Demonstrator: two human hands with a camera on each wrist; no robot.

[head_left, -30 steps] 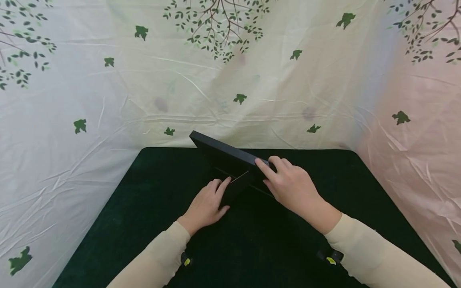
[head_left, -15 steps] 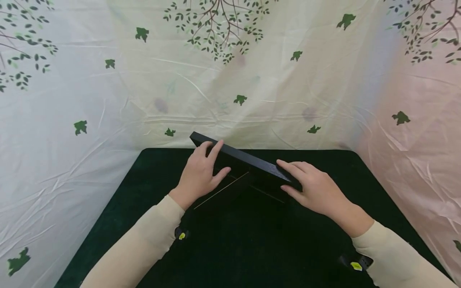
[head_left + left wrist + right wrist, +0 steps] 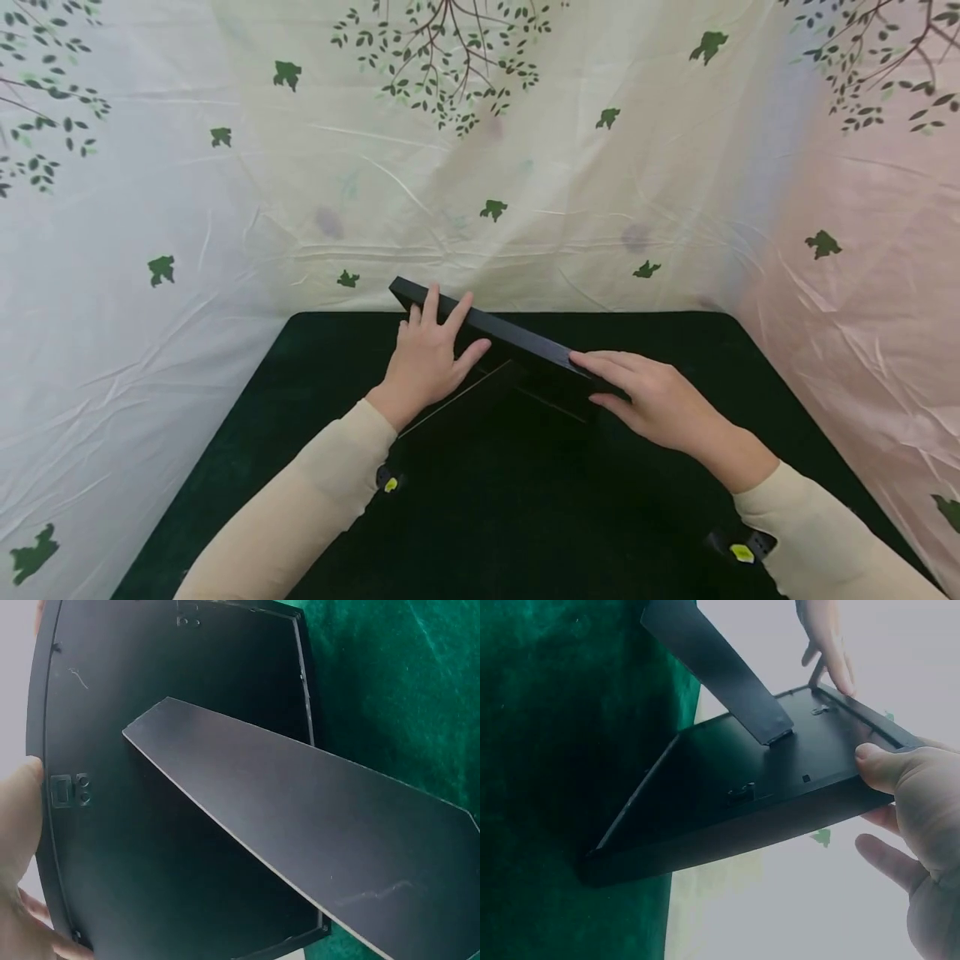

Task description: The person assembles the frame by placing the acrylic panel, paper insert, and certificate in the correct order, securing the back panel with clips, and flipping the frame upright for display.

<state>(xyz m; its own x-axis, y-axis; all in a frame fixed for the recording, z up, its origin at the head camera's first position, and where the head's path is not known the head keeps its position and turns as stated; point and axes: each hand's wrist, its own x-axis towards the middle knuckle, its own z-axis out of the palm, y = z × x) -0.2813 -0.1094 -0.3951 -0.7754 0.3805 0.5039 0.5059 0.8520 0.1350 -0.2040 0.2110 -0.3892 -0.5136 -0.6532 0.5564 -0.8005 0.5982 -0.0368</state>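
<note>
A black picture frame (image 3: 525, 337) stands tilted on the table with its back towards me. Its easel stand (image 3: 262, 795) is swung out from the backing and reaches towards me. My left hand (image 3: 429, 354) rests on the left part of the frame's top edge, fingers straight and spread, thumb apart from them. At the right end of that edge, my right hand (image 3: 660, 400) grips the corner. The right wrist view shows that thumb (image 3: 881, 765) on the back rim and the fingers round the other side. The frame's front is hidden.
A dark green cloth-covered table (image 3: 510, 517) lies under the frame. Pale curtains (image 3: 585, 183) printed with leaves and branches hang behind it and along both sides. Small metal hangers (image 3: 71, 790) are fixed to the frame's backing.
My left hand has gone from the easel stand up to the frame's top edge, its fingers now further over it. My right hand has slid right and down to the frame's corner.
</note>
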